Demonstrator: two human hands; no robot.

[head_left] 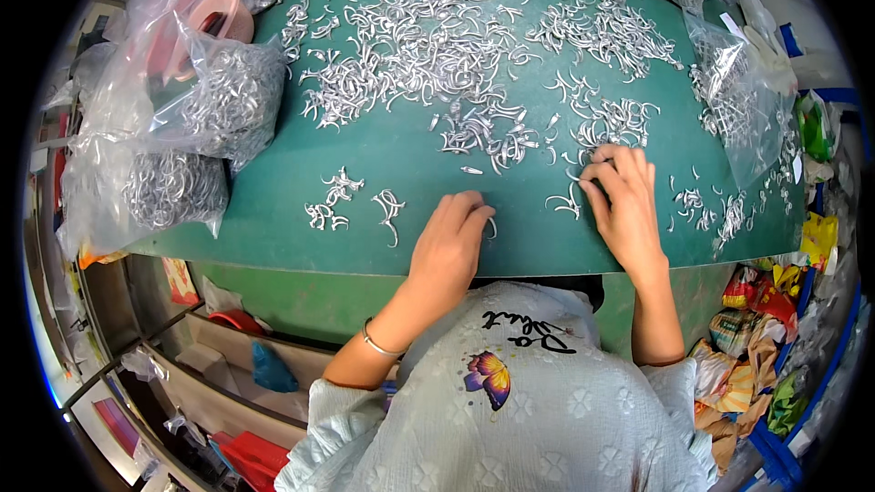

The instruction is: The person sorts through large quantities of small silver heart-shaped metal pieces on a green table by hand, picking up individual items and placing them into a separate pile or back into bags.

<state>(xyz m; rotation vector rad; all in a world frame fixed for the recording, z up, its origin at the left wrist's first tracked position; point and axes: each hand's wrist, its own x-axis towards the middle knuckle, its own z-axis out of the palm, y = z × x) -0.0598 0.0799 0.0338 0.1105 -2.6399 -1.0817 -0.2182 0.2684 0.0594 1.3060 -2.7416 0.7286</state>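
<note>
My left hand is low over the front of the green table, its fingers closed together. A small curved silvery metal piece pokes out at its fingertips. To the right, my right hand pinches at the near edge of a small heap of curved metal pieces, and one thin piece shows by the finger and thumb tips. A few more curved pieces lie just left of that thumb. Small groups of pieces are left of my left hand. One straight-looking piece lies alone between the hands and the heaps.
A large spread of the same pieces covers the table's far middle. Clear bags full of pieces stand at the left, beside a pink container. Another bag is at the right. Open drawers sit below left.
</note>
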